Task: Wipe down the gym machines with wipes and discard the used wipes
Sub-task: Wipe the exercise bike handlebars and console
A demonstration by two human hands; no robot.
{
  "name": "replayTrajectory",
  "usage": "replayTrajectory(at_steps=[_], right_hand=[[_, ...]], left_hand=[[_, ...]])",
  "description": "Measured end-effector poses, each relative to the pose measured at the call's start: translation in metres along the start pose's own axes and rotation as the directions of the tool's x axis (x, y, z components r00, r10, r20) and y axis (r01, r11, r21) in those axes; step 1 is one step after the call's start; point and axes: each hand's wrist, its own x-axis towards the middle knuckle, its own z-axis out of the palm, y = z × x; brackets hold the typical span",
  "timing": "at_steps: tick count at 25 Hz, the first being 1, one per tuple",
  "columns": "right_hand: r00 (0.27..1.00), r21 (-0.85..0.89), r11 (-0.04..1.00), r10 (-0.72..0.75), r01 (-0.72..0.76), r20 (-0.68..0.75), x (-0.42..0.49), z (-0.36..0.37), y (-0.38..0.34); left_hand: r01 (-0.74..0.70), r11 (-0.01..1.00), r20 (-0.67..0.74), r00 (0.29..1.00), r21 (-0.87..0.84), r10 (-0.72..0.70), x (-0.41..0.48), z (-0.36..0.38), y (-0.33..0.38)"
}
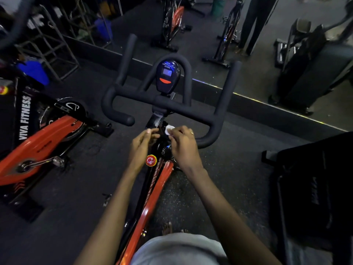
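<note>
A red and black spin bike stands right in front of me, its black handlebar (172, 107) spreading wide with a small console (167, 74) at its centre. Below the bar, my right hand (183, 144) pinches a small white wipe (169, 129) against the black handlebar post (157, 119). On the left side of the same post my left hand (142, 143) has its fingers curled; whether they grip the post I cannot tell. A red resistance knob (151, 160) sits on the frame (150, 199) just under my hands.
A second red bike (38, 142) marked VIVA FITNESS stands to the left. A black machine (313, 188) fills the right side. A wall mirror (210, 35) runs behind the bar, showing more bikes and a standing person's legs (256, 25). Dark rubber flooring (76, 188) lies between the machines.
</note>
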Motion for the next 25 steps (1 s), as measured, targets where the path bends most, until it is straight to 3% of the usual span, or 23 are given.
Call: replayTrajectory(at_steps=[4,9,13,15,18,21,25], right_hand=[[0.995,0.018,0.996,-0.092,0.092,0.026,-0.005,-0.014,0.016],[0.948,0.003,0.97,-0.24,0.245,0.207,0.017,-0.014,0.016],[0.992,0.013,0.993,-0.115,0.114,0.05,0.001,-0.028,0.037],[0.999,-0.032,0.999,-0.042,0.043,0.032,-0.008,-0.03,0.037],[0.999,-0.081,0.996,-0.045,0.046,0.01,-0.021,-0.034,0.044],[0.99,-0.105,0.992,0.057,-0.071,-0.128,-0.02,-0.041,0.061],[0.982,-0.079,0.995,0.05,-0.065,-0.184,-0.04,-0.033,0.054]], left_hand=[[-0.084,0.991,-0.029,0.996,0.104,0.088,0.002,-0.014,-0.012],[-0.096,0.99,-0.089,0.99,0.107,0.106,0.004,-0.016,-0.015],[-0.116,0.982,0.008,0.993,0.146,0.116,0.005,0.001,-0.005],[-0.111,0.964,0.088,0.992,0.242,0.092,0.004,0.01,-0.002],[-0.142,0.936,0.09,0.989,0.323,0.119,-0.005,0.019,0.004],[-0.275,0.811,0.177,0.961,0.516,0.213,-0.002,0.024,0.007],[-0.495,0.512,0.391,0.869,0.702,0.303,-0.001,0.039,0.002]])
